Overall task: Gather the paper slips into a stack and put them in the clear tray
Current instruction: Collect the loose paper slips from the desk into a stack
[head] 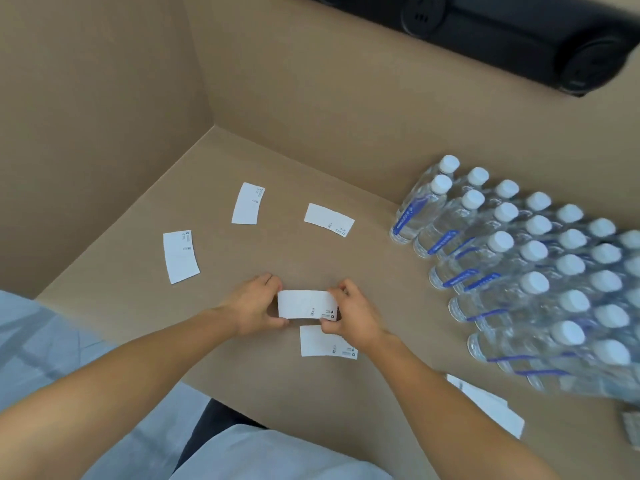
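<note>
Both hands hold a small stack of white paper slips (306,304) just above the brown cardboard surface; my left hand (254,308) pinches its left end and my right hand (349,313) its right end. Another slip (323,342) lies flat right below the held stack. Three more slips lie farther off: one at the left (180,256), one at the far middle (248,203), one to its right (329,219). More white slips (488,405) lie at the near right, partly behind my right forearm. No clear tray shows in this view.
A shrink-wrapped pack of water bottles (540,271) with white caps fills the right side. Tall cardboard walls (104,133) rise at the left and back. A black object (519,39) runs along the top right. A grey item's edge (632,431) peeks in at the far right.
</note>
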